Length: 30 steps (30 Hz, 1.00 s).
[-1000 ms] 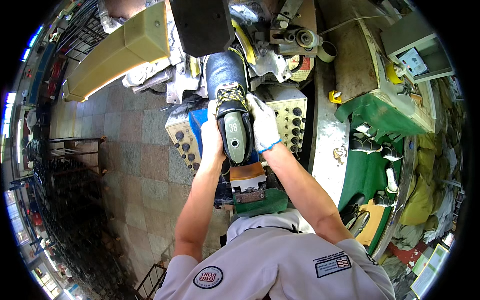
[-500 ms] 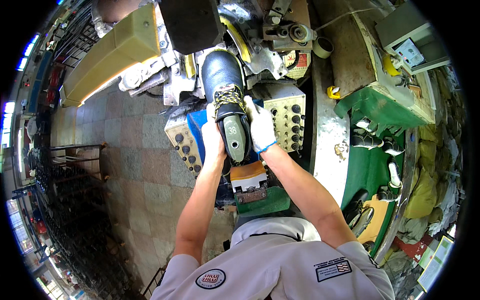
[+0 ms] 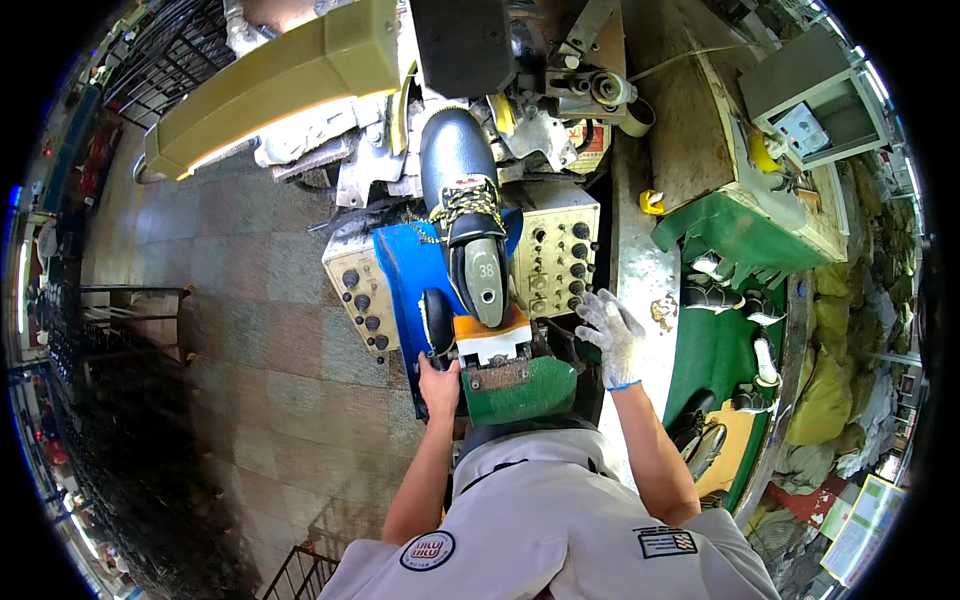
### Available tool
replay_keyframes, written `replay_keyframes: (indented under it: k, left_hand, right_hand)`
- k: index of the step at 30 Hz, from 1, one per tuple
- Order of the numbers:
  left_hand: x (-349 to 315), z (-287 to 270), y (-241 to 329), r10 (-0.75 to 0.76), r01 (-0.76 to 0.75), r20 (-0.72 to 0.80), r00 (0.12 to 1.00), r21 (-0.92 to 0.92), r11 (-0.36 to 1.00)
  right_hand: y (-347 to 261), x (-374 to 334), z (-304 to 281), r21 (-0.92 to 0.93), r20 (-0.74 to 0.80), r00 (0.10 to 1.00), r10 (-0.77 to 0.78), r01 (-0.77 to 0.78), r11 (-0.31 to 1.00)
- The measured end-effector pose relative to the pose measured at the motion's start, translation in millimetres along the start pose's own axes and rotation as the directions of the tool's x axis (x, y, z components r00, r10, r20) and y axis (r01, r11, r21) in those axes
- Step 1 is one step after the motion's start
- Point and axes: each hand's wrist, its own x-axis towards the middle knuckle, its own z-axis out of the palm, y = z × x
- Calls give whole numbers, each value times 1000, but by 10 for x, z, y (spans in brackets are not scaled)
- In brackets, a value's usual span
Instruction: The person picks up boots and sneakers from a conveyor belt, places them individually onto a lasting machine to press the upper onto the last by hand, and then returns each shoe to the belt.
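A black shoe (image 3: 458,160) with black-and-yellow laces sits toe-first in the machine (image 3: 375,165), on a grey-green last (image 3: 486,275). Neither hand touches it. My left hand (image 3: 438,388) is low beside the orange-topped heel support (image 3: 492,340), its fingers closed at the lower end of a second black shoe (image 3: 437,322). That shoe stands upright against the blue panel (image 3: 395,270); its lower part is partly hidden. In a whitish glove, my right hand (image 3: 612,335) has its fingers spread and nothing in them, between the knob panel and the metal ledge.
Control boxes with black knobs (image 3: 560,250) flank the blue panel. A long yellow machine arm (image 3: 270,90) reaches over the upper left. On the right, several shoes (image 3: 712,297) lie on a green surface (image 3: 705,345) beyond the metal ledge (image 3: 640,400). A green plate (image 3: 520,390) is near my waist.
Both hands have let go of the laced shoe, which stays in the machine. My left hand has dropped to the second black shoe; my right has moved right and opened.
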Motion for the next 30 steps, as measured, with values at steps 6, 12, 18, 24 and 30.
replay_keyframes:
  k: [6,12,18,24,30]
  left_hand:
    - [464,388,-189,43,-51,-59,997,-147,988]
    - [113,-52,165,156,-180,-130,979,-206,962]
    - [-749,-1380,977,145,-148,-131,981,-18,989]
    - [-1680,-2064,2258,589,-528,-204,782,284,800]
    - [-1769,-1609,2617,765,-722,-82,639,-407,559]
  right_hand:
    - [-168,-64,105,-57,38,999,-38,40,998]
    - [-348,-110,251,-101,144,988,-47,62,993]
    - [-599,-676,616,-125,302,947,-107,151,981]
    - [-689,-1233,1339,-120,621,765,-168,305,945]
    - [-790,-738,549,318,578,816,-29,-193,928]
